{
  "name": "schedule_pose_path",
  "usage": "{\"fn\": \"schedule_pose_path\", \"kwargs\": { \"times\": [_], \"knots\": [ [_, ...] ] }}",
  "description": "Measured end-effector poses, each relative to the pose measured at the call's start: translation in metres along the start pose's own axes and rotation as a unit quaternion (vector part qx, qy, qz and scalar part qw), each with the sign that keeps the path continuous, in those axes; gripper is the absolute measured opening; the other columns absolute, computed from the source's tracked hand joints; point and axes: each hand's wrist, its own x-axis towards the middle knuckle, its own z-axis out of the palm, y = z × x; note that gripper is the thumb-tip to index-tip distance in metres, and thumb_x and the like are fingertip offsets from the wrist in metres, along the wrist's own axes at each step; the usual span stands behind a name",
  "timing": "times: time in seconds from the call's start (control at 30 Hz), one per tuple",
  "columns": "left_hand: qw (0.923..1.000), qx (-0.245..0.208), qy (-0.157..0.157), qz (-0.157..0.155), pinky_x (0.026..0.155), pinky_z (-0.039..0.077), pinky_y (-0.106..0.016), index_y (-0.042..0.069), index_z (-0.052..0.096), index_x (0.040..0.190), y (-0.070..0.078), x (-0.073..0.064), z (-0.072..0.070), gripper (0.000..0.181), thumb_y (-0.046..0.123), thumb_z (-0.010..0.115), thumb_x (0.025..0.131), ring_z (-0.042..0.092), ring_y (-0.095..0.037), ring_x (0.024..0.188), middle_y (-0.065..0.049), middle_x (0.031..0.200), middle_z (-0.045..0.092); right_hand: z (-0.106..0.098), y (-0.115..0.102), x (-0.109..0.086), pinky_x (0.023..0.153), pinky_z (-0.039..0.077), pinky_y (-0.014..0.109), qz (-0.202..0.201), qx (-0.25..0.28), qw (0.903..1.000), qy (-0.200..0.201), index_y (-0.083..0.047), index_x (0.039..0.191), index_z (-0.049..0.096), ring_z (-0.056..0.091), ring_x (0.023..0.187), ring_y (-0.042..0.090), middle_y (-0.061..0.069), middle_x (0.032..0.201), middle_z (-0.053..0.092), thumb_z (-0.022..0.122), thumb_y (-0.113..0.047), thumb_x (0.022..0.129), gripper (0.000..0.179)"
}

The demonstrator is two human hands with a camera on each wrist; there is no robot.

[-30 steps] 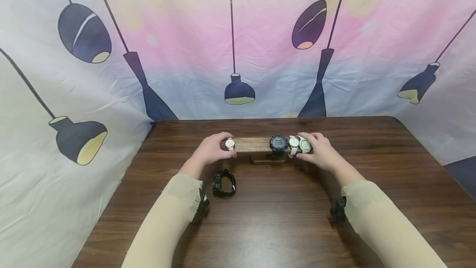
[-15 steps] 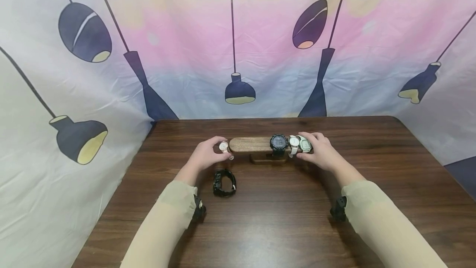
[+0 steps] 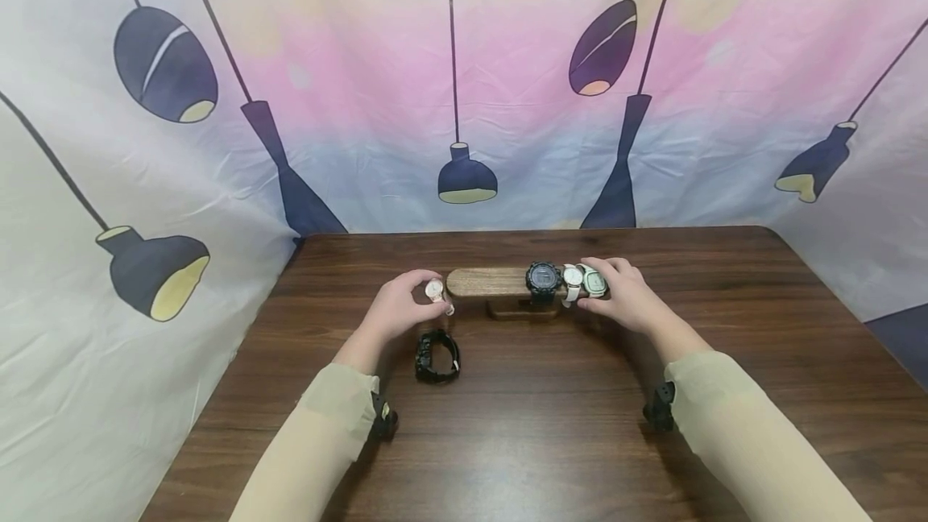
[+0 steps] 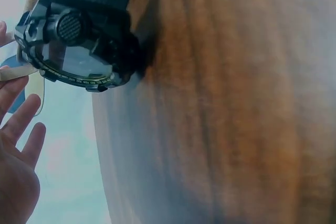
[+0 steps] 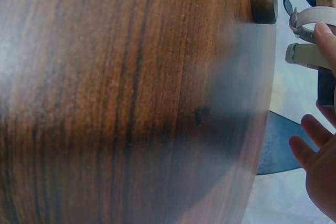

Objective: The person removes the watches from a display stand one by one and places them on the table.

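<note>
My left hand (image 3: 395, 308) pinches a small wristwatch (image 3: 434, 290) with a pale dial and rose-gold rim. It is held just off the rounded left end of a wooden watch stand (image 3: 486, 282). On the bar sit a black digital watch (image 3: 544, 278), a white-strapped watch (image 3: 573, 276) and a pale green watch (image 3: 594, 283). My right hand (image 3: 625, 293) grips the bar's right end at the green watch, thumb in front. In the right wrist view, the thumb lies by the white strap (image 5: 315, 17) and the green strap (image 5: 307, 55).
Another black watch (image 3: 437, 357) lies on its side on the brown wooden table (image 3: 507, 425), near my left forearm; it looms large in the left wrist view. Behind the table's far edge hangs a cloth (image 3: 377, 87) printed with lamps.
My left hand has slid the small wristwatch leftward off the stand's left end and drawn it slightly nearer. The right hand and the other watches have stayed in place.
</note>
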Motion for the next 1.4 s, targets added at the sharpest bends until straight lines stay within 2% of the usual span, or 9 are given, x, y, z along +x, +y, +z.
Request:
{"fn": "schedule_pose_path", "kwargs": {
  "times": [0.3, 0.37, 0.53, 0.6, 0.87, 1.03, 1.4],
  "knots": [
    [0.9998, 0.001, -0.007, 0.016, 0.091, 0.042, -0.047, 0.018, 0.064, 0.117, 0.000, -0.010, 0.008, 0.048, 0.038, 0.076, 0.076, 0.053, -0.024, 0.112, -0.004, 0.119, 0.060, -0.001, 0.000, 0.000, 0.091, 0.034, 0.063, 0.000, -0.003, 1.0000, 0.009, -0.014, 0.144, 0.035, 0.031, 0.120, 0.048, 0.026, 0.134, 0.033, 0.069, -0.036, 0.085, 0.072],
    [0.9994, 0.007, -0.006, 0.033, 0.093, 0.040, -0.049, 0.016, 0.064, 0.117, -0.001, -0.012, 0.010, 0.048, 0.037, 0.076, 0.076, 0.052, -0.026, 0.113, -0.004, 0.119, 0.060, 0.000, -0.001, 0.000, 0.091, 0.033, 0.063, -0.001, -0.001, 1.0000, 0.007, -0.014, 0.144, 0.035, 0.030, 0.121, 0.048, 0.026, 0.134, 0.033, 0.069, -0.037, 0.085, 0.072],
    [0.9932, 0.040, 0.012, 0.108, 0.096, 0.034, -0.051, 0.012, 0.067, 0.114, 0.003, -0.016, 0.014, 0.049, 0.037, 0.078, 0.073, 0.050, -0.025, 0.109, -0.003, 0.113, 0.060, 0.000, -0.001, -0.001, 0.093, 0.032, 0.064, 0.006, -0.003, 1.0000, 0.001, -0.014, 0.145, 0.034, 0.027, 0.123, 0.049, 0.026, 0.136, 0.031, 0.068, -0.038, 0.086, 0.072],
    [0.9913, 0.044, 0.019, 0.122, 0.096, 0.033, -0.051, 0.012, 0.068, 0.113, 0.005, -0.016, 0.016, 0.049, 0.037, 0.079, 0.072, 0.049, -0.024, 0.106, -0.002, 0.110, 0.060, 0.000, -0.001, -0.001, 0.093, 0.032, 0.064, 0.008, -0.004, 1.0000, -0.001, -0.014, 0.145, 0.034, 0.027, 0.124, 0.050, 0.027, 0.136, 0.030, 0.068, -0.037, 0.086, 0.072],
    [0.9926, 0.032, -0.005, 0.117, 0.093, 0.038, -0.045, 0.009, 0.067, 0.113, 0.012, -0.018, 0.025, 0.050, 0.035, 0.080, 0.073, 0.048, -0.021, 0.106, 0.000, 0.110, 0.060, 0.001, -0.002, 0.000, 0.091, 0.034, 0.063, 0.008, -0.001, 1.0000, 0.001, -0.013, 0.145, 0.034, 0.028, 0.123, 0.048, 0.026, 0.136, 0.031, 0.068, -0.037, 0.086, 0.072],
    [0.9909, 0.033, -0.020, 0.128, 0.098, 0.034, -0.048, 0.010, 0.067, 0.113, 0.019, -0.019, 0.028, 0.048, 0.035, 0.079, 0.073, 0.049, -0.022, 0.108, 0.000, 0.111, 0.061, 0.001, -0.002, 0.001, 0.090, 0.035, 0.061, 0.006, -0.003, 1.0000, 0.004, -0.014, 0.144, 0.035, 0.030, 0.121, 0.047, 0.025, 0.135, 0.033, 0.068, -0.036, 0.085, 0.071],
    [0.9855, 0.066, -0.058, 0.145, 0.095, 0.033, -0.043, 0.016, 0.068, 0.107, 0.025, -0.022, 0.036, 0.044, 0.040, 0.078, 0.072, 0.052, -0.019, 0.106, 0.002, 0.106, 0.064, 0.000, -0.001, 0.001, 0.092, 0.033, 0.062, 0.004, -0.002, 1.0000, 0.003, -0.014, 0.144, 0.035, 0.029, 0.122, 0.048, 0.026, 0.135, 0.033, 0.069, -0.038, 0.085, 0.073]
  ]
}}
